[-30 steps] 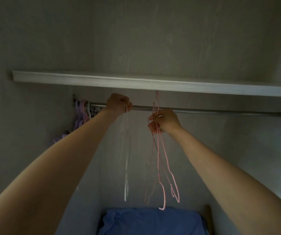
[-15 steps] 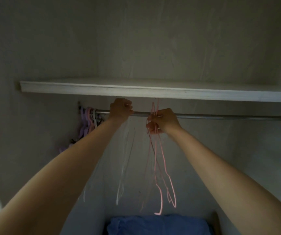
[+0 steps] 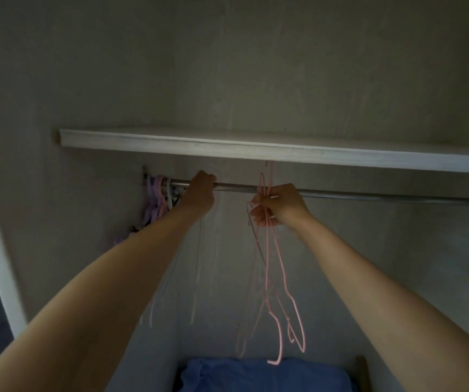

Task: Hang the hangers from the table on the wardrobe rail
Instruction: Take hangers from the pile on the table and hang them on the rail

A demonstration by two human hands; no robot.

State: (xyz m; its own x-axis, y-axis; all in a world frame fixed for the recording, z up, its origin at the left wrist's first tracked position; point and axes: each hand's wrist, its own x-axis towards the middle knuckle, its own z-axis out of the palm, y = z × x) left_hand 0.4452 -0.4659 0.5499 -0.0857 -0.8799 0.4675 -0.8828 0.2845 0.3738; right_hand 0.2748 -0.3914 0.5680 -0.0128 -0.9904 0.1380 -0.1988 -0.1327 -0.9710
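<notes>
My left hand [image 3: 199, 190] grip curled at rail [image 3: 369, 195], contents unclear | my right hand [image 3: 277, 205] grip clamped on pink hangers [image 3: 273, 267] beside rail | hung hangers [image 3: 157, 199] at rail's left end

White hangers [image 3: 199, 267] under left hand [image 3: 199, 190] motion-blurred, count unclear; rail [image 3: 397, 196] cut off at right edge.

A metal rail [image 3: 369, 196] runs across the wardrobe just under a pale wooden shelf [image 3: 256, 147]. At the rail's left end hangs a bunch of purple, pink and white hangers [image 3: 157, 199], packed together against the bracket.
</notes>
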